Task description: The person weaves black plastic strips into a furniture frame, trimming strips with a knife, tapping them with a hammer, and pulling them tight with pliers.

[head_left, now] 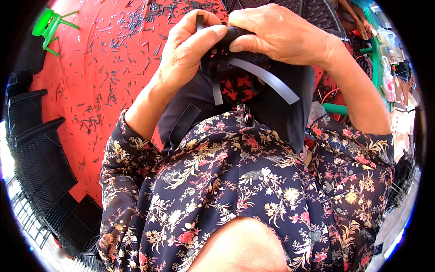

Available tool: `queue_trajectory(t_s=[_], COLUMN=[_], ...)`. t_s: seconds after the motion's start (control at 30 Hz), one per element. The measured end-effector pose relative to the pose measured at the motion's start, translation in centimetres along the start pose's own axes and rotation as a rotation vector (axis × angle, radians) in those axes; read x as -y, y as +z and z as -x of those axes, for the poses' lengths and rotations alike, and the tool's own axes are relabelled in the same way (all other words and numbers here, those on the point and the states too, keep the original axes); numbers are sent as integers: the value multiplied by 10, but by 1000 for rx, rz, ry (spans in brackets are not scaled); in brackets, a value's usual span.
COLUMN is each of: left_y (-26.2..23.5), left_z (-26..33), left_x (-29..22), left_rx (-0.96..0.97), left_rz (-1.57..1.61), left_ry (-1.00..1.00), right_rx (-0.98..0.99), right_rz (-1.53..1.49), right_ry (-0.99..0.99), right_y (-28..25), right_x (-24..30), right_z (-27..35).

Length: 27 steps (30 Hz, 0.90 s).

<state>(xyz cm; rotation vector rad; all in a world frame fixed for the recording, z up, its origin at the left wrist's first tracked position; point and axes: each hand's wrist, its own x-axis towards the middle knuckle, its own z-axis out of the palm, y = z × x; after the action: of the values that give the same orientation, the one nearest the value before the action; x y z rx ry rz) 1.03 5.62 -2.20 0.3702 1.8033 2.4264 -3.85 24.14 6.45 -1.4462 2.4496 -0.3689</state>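
Both of my hands meet over my lap at a dark woven piece with black flat strips. My left hand is closed, thumb and fingers pinching a black strip whose end sticks up between the fingers. My right hand is closed too, its thumb and fingers gripping the black rim of the piece. A loose shiny strip curves down toward my right knee, and a shorter strip end hangs below my left hand. The far side of the piece is hidden behind my fingers.
Many short black offcuts litter the red floor. A small green chair stands far left. Black woven baskets line the left side. Another dark woven panel lies beyond my right hand. Another person's hand shows at upper right, beside a green-framed table.
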Motion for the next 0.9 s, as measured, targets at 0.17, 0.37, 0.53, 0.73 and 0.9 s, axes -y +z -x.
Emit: queue_trajectory(t_s=[0.17, 0.37, 0.53, 0.73, 0.9], left_y=[-5, -10, -14, -9, -7], left_z=[2, -3, -11, -12, -9], left_x=[-4, -6, -5, -2, -3], left_rx=[18, 52, 165, 141, 134], left_rz=[-78, -133, -47, -204, -116], left_ry=[46, 88, -87, -89, -124], right_rx=[-122, -274, -179, -90, -125], right_rz=[18, 50, -208, -85, -87], right_ry=[23, -119, 84, 224, 350], right_y=[-7, 5, 6, 22, 22], right_x=[-7, 1, -5, -13, -3], right_z=[25, 23, 21, 6, 6])
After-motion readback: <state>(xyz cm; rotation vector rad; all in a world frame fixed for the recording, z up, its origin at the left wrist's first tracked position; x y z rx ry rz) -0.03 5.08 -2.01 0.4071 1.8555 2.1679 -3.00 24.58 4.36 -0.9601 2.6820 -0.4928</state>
